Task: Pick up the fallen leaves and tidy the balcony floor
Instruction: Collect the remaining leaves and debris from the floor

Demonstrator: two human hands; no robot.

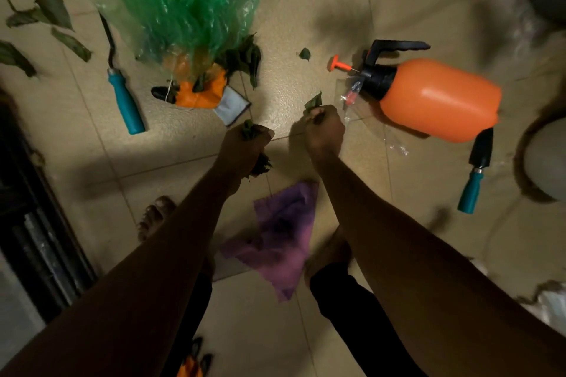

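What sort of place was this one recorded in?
Likely a tiled balcony or patio used for gardening: fallen leaves lie scattered on the floor tiles, beside an orange spray bottle and a teal-handled garden tool.

Dim, warm light falls on the tiled floor (291, 3), with soft shadows pooling at left. A dull sheen marks the orange sprayer (441, 95). Edges bend; the upper right corner blurs.

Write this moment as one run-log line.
left hand: grips crumpled dark-green leaf bunch | right hand: grips dark-green leaf | translucent green plastic bag: ahead on beige tiled floor
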